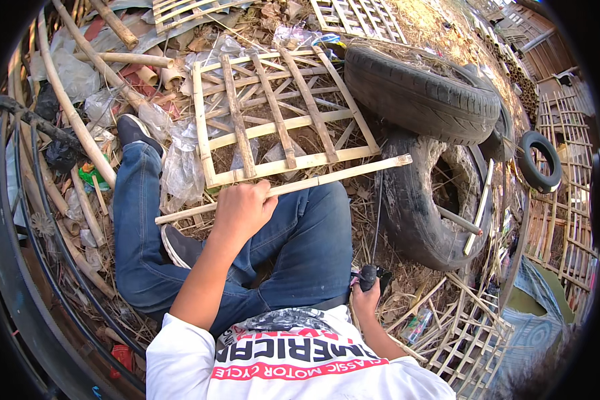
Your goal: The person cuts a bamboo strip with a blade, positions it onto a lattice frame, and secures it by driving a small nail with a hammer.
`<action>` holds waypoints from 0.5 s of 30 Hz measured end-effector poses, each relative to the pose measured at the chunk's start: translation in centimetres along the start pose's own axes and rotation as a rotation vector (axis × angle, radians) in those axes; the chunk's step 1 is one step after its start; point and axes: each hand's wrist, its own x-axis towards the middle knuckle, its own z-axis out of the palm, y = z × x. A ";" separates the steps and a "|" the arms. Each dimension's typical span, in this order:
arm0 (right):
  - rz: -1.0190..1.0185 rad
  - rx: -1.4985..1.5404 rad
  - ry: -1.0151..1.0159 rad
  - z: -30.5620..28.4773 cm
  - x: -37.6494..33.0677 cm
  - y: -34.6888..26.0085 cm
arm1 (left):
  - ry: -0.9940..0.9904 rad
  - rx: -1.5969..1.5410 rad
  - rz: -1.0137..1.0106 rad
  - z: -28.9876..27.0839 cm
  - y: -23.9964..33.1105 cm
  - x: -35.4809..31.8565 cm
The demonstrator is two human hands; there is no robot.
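the long strip [343, 175] looks like pale, matt bamboo, smooth along its face, and the lattice frame [307, 162] is of similar dry stuff, with rougher brown cross-slats [273, 110]. the upper tire [420, 100] is dull black rubber with grooved tread, the lower tire [407, 213] scuffed and rough. crumpled clear plastic [183, 163] shines on the ground [397, 288] beside trousers [137, 193] of matt blue denim.

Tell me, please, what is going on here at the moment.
A person in jeans sits on littered ground. The left hand grips a long bamboo strip that reaches across above the legs. The right hand, beside the hip, holds the dark handle of a tool whose far part is hard to make out. A slatted bamboo lattice lies just beyond the strip, with worn tyres to its right.
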 end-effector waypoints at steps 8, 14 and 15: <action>0.217 -0.234 -0.105 0.8 2.8 -3.2 | -0.042 -0.012 -0.012 0.4 0.2 -0.2; -0.237 -0.476 -0.171 -1.9 6.7 -6.8 | -0.161 -0.013 -0.002 -0.5 0.2 0.0; -0.356 -0.396 -0.130 -2.9 7.5 -10.5 | -0.190 0.004 0.000 -0.7 0.4 0.0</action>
